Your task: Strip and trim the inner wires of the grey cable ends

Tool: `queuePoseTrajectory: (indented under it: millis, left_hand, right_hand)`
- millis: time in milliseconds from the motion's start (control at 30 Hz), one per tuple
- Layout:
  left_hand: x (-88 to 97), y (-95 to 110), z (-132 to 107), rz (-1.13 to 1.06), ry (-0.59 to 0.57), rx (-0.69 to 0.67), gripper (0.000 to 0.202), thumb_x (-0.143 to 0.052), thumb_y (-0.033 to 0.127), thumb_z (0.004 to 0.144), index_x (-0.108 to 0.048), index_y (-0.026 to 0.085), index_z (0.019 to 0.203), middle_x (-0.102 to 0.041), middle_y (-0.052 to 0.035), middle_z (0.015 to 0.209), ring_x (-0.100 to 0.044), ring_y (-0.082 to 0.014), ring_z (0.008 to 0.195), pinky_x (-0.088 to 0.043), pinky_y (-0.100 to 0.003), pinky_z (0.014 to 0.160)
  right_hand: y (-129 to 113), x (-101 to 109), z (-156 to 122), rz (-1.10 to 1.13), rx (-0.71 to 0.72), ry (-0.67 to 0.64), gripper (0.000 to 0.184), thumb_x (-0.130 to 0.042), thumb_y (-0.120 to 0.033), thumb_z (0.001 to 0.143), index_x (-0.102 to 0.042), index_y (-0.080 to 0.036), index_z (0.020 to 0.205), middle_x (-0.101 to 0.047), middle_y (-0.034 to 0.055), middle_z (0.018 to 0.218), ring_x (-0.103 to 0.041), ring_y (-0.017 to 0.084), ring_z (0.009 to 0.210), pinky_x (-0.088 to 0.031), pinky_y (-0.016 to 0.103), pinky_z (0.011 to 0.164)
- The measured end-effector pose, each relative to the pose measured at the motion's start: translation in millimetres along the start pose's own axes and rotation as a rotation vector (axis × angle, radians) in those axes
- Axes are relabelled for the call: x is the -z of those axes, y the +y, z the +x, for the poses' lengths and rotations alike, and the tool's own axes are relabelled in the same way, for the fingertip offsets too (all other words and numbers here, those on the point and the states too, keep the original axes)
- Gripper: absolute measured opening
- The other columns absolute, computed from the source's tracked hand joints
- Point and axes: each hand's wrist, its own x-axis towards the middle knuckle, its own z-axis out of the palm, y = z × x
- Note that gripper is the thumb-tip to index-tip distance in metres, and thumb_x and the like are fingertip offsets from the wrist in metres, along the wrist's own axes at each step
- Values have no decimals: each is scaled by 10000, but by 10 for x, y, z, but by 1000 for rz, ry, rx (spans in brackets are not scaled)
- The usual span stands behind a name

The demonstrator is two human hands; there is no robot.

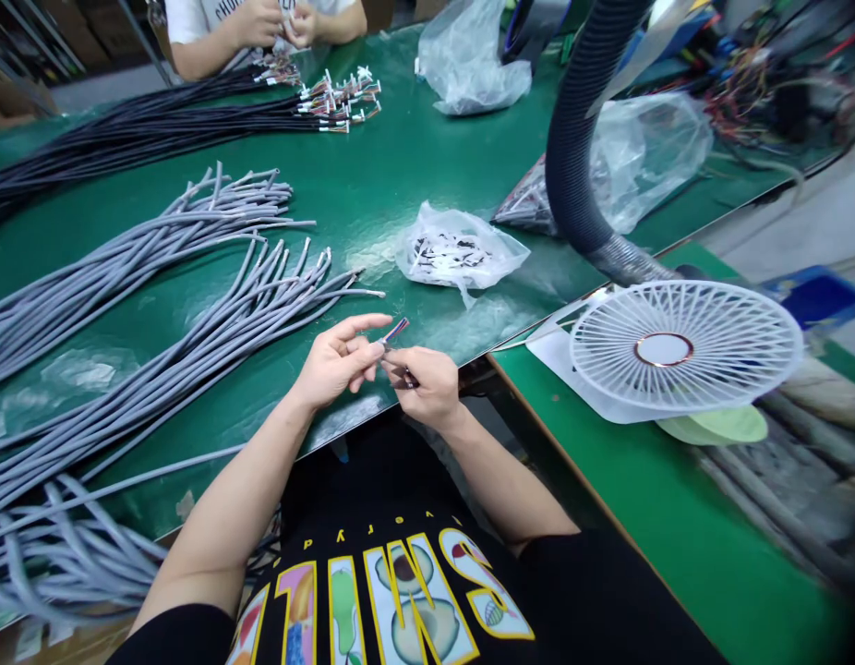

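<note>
My left hand (pixel 339 362) pinches a grey cable near its stripped end, with the index finger stretched out above. Thin coloured wires (pixel 398 330), blue and red among them, fan up from between my fingertips. Close against it, my right hand (pixel 428 386) is closed around a small dark metal tool (pixel 411 379); its kind is mostly hidden by the fingers. The fingertips of both hands meet at the cable's end, over the table's front edge. A single grey cable (pixel 185 465) runs along the table and passes behind my left forearm.
Bundles of grey cables (pixel 212 346) lie on the green table (pixel 372 166) to the left. Black cables (pixel 212 120) with white connectors lie farther back, near another person's hands (pixel 279 23). A bag of small pieces (pixel 455 249), a black hose (pixel 572 139) and a white fan (pixel 687 346) stand ahead and right.
</note>
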Motion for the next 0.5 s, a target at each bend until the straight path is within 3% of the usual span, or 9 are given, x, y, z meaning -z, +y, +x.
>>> queuePoseTrajectory:
  millis: [100,167,267,367,500]
  left_hand:
    - [13,8,2,26,27,1,397,-742,467,715,-705,139,934,-554,45,440,-399,-35,307,-271,-152,315]
    - [15,16,0,33,71,-19,372,-757,464,692,-721,140,872,-572,30,459,-437,-48,342,-307,-160,336]
    - [-12,24,-12,74,90,-80,317,-768,431,683,-737,152,831,-623,5,527,-493,-67,410,-381,-181,396]
    - [-56,26,-27,147,100,-182,254,-767,391,691,-750,163,801,-645,-9,583,-525,-84,484,-419,-201,461]
    - [-72,24,-30,287,176,-358,174,-771,336,696,-747,170,740,-634,-14,625,-531,-95,555,-429,-218,530]
  right_hand:
    - [32,55,-34,84,-104,-90,117,-553,-166,816,-666,-176,787,-671,16,649,-554,112,520,-427,236,536]
    - [32,111,-40,158,-300,-24,117,-593,-259,824,-675,-186,783,-637,-5,621,-505,99,479,-403,229,487]
    - [-4,189,21,220,-566,135,154,-647,-343,788,-687,-195,787,-473,-58,507,-379,81,429,-334,222,430]
    - [-70,195,154,287,-627,147,162,-694,-344,735,-688,-191,787,-400,-76,491,-339,73,443,-324,216,436]
    - [-159,114,304,350,-608,154,159,-671,-326,749,-639,-179,698,-528,-41,579,-415,75,501,-378,216,486]
